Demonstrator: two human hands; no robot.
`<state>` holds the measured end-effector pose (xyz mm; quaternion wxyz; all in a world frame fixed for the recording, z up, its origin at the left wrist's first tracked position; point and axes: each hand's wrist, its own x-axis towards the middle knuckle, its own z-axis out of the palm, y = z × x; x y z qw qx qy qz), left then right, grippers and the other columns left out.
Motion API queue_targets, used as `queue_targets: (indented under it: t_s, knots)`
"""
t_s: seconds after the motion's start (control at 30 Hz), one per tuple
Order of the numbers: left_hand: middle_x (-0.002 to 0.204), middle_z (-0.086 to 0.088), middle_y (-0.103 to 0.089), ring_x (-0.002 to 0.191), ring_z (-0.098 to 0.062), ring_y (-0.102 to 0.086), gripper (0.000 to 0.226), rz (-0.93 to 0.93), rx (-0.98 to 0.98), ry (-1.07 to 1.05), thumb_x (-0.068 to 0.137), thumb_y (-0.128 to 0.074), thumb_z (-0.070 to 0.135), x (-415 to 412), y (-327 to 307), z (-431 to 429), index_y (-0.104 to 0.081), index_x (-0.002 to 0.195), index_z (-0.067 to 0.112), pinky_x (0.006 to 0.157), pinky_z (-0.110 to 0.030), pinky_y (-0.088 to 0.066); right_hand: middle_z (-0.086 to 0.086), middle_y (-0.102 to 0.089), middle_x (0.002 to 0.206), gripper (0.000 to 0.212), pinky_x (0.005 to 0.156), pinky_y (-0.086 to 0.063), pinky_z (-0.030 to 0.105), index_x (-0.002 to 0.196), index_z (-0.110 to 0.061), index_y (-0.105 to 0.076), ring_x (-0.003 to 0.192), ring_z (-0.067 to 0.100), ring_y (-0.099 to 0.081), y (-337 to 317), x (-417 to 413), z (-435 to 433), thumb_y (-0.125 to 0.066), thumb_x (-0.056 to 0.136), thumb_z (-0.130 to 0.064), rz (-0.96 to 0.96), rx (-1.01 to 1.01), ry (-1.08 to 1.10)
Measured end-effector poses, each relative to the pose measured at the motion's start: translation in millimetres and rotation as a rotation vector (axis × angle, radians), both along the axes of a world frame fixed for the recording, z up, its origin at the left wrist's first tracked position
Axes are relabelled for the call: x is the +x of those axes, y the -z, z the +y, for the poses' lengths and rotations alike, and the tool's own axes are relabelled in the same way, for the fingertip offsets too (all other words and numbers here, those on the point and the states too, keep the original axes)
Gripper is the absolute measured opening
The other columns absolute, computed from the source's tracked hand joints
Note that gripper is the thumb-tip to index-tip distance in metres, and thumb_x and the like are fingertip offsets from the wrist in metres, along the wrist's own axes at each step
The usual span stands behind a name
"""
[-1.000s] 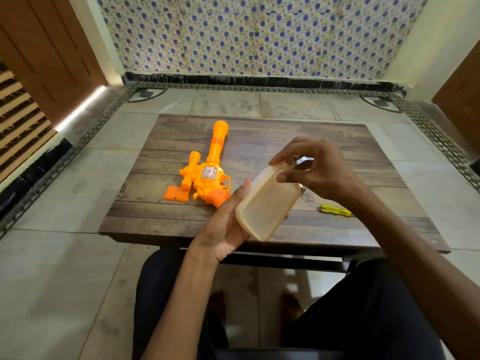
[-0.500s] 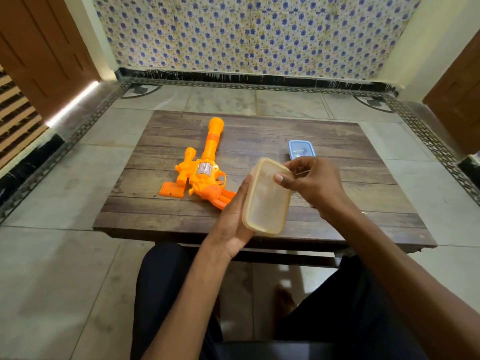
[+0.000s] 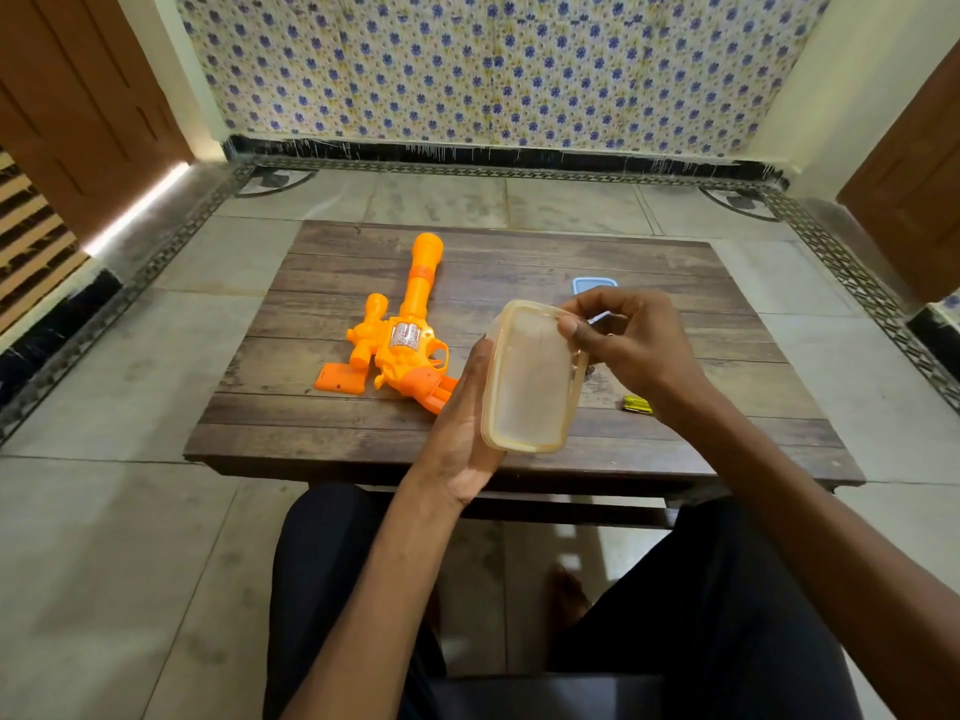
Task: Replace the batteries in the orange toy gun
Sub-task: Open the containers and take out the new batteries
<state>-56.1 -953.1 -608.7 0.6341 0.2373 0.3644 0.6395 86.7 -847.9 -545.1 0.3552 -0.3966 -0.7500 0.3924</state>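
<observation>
The left hand [image 3: 457,423] is holding a clear box [image 3: 530,376] from its left side. The palm is lying against the box's wall and the thumb is running straight up along its left edge. The other fingers are sitting behind the box, hidden, so how far they are curling cannot be told. The box is standing tilted on its side, with its open mouth facing the camera.

The right hand [image 3: 623,340] is working at the box's top right corner. Its thumb is pressing on the rim and its fingers are curling over the rim from behind, pinching it. Whether those fingers are also enclosing anything small cannot be told.

The gun [image 3: 410,335] is lying flat on the table [image 3: 519,459], just left of the left hand and beyond it, its barrel pointing away from the person and its grip nearly touching the left hand's edge. A flat orange cover [image 3: 340,379] is lying beside the gun, farther left.

A blue lid [image 3: 595,284] is peeking out just beyond the right hand's knuckles. A small yellow thing [image 3: 636,404] is lying on the table under the right wrist.
</observation>
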Motion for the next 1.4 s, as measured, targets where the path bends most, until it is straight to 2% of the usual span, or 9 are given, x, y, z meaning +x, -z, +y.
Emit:
queue_targets:
  t_s: [0.2,0.33,0.47,0.57,0.73,0.83,1.1,1.23,1.4]
  knots:
    - [0.136,-0.014,-0.058,0.121,-0.025,-0.057,0.055,-0.028,-0.025,0.037,0.107,-0.030,0.046,-8,4,3,-0.049,0.144,0.010,0.096,-0.040,-0.052,0.007,-0.071,0.083,0.021,0.072,-0.055,0.034,0.092,-0.005,-0.071,0.076,0.015,-0.066,-5,12,-3,-0.072,0.087,-0.025,0.087,0.049,-0.152]
    - [0.135,-0.013,-0.059,0.117,-0.025,-0.060,0.056,-0.066,-0.001,-0.059,0.106,-0.028,0.047,-22,6,2,-0.048,0.145,0.012,0.093,-0.043,-0.055,0.010,-0.067,0.089,0.012,0.069,-0.053,0.046,0.094,-0.009,-0.067,0.080,0.020,-0.061,-12,13,-2,-0.068,0.091,-0.021,0.091,0.101,-0.208]
    - [0.138,-0.012,-0.059,0.123,-0.030,-0.058,0.057,-0.044,-0.012,-0.184,0.101,-0.037,0.052,-22,5,3,-0.049,0.144,0.017,0.092,-0.048,-0.054,-0.005,-0.064,0.090,0.012,0.060,-0.049,0.037,0.097,-0.013,-0.063,0.076,0.015,-0.059,-13,17,-13,-0.062,0.095,-0.025,0.080,0.327,-0.029]
    - [0.141,-0.013,-0.057,0.125,-0.031,-0.056,0.057,-0.040,-0.022,-0.222,0.101,-0.038,0.053,-20,8,3,-0.046,0.146,0.019,0.089,-0.051,-0.054,-0.010,-0.059,0.085,0.011,0.062,-0.046,0.022,0.099,-0.014,-0.061,0.072,0.002,-0.053,-11,26,-8,-0.059,0.097,-0.025,0.205,0.314,0.235]
    - [0.114,0.000,-0.072,0.102,-0.017,-0.068,0.044,-0.070,-0.037,-0.149,0.105,-0.031,0.047,-8,9,5,-0.060,0.129,0.024,0.077,-0.041,-0.058,-0.006,-0.062,0.091,0.004,0.063,-0.049,0.021,0.096,-0.017,-0.062,0.073,0.008,-0.057,3,63,16,-0.063,0.093,-0.020,-0.026,0.430,0.444]
    - [0.116,-0.001,-0.072,0.104,-0.018,-0.068,0.048,-0.070,-0.072,-0.124,0.104,-0.033,0.049,2,12,7,-0.057,0.135,0.021,0.078,-0.039,-0.059,-0.004,-0.062,0.097,0.007,0.068,-0.052,0.028,0.095,-0.016,-0.065,0.076,0.013,-0.061,21,90,29,-0.069,0.089,-0.017,-0.241,0.507,0.447]
    - [0.132,-0.003,-0.065,0.117,-0.018,-0.064,0.055,-0.046,-0.097,-0.035,0.102,-0.032,0.053,25,18,9,-0.051,0.142,0.021,0.083,-0.035,-0.058,-0.001,-0.070,0.101,0.010,0.079,-0.056,0.037,0.088,-0.018,-0.071,0.076,0.012,-0.066,70,140,74,-0.077,0.081,-0.024,-0.442,0.258,0.561]
    - [0.126,-0.001,-0.068,0.111,-0.017,-0.066,0.054,-0.022,-0.117,-0.017,0.102,-0.031,0.053,29,21,9,-0.054,0.140,0.021,0.086,-0.038,-0.059,-0.002,-0.067,0.096,0.013,0.078,-0.057,0.041,0.080,-0.021,-0.066,0.081,0.016,-0.066,85,149,87,-0.079,0.077,-0.024,-0.492,0.154,0.539]
    - [0.123,0.001,-0.069,0.109,-0.016,-0.067,0.049,-0.036,-0.132,-0.020,0.103,-0.032,0.051,28,22,10,-0.058,0.135,0.023,0.089,-0.039,-0.056,-0.008,-0.056,0.095,0.008,0.075,-0.049,0.034,0.080,-0.020,-0.070,0.092,0.021,-0.061,90,150,91,-0.078,0.077,-0.019,-0.610,0.117,0.477]
